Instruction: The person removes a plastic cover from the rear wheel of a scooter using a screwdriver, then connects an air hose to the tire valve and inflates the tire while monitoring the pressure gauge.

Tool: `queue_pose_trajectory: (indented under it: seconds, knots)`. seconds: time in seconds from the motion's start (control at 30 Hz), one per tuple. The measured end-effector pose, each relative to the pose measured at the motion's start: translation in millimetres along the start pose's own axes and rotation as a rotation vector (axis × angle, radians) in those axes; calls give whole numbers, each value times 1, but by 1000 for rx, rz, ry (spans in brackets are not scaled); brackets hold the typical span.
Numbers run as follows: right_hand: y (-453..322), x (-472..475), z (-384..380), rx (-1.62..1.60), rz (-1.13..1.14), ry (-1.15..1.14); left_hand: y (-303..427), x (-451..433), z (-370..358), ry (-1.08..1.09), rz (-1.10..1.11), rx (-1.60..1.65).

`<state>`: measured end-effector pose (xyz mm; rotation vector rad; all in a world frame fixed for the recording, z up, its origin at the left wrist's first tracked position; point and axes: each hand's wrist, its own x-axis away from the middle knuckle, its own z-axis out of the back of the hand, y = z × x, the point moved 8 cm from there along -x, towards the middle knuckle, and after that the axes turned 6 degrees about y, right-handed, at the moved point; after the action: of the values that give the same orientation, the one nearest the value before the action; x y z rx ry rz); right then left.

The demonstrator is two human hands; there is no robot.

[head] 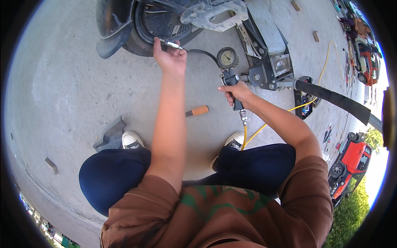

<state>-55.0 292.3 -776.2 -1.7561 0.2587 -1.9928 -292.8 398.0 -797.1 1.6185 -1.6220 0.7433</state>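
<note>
My left hand [171, 59] is raised to a small wheel and grips a silver air chuck [172, 45] between thumb and fingers. The chuck points towards the rim of the black wheel [161, 23]; whether it sits on a valve is hidden. From the chuck, a short black hose [203, 52] runs to a tyre inflator gun [232, 80] with a round dial gauge [228, 58]. Around the gun's black handle my right hand [240, 93] is closed, thumb extended. A yellow air hose [245, 133] leaves the metal coupling [243, 116] at its base.
A metal frame [269, 68] with a black-sleeved bar [335, 96] stands right of the wheel. On the concrete lie an orange-handled tool [198, 110], a bent grey part [111, 136] and a toolbox [305, 105]. Red vehicles [353, 167] stand at the far right.
</note>
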Motion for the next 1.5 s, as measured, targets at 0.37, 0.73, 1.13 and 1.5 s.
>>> queue_pose_trajectory:
  seconds: [0.37, 0.73, 1.13, 1.5]
  knots:
    - [0, 2, -3, 42, 5, -10, 0, -2, 0, -16, 26, -2]
    - [-1, 4, -6, 57, 26, -8, -2, -1, 1, 2, 57, -2]
    - [-1, 1, -8, 90, 67, 18, -1, 4, -1, -20, 53, 5]
    - [0, -1, -9, 84, 71, -3, -1, 1, 0, -14, 28, -1]
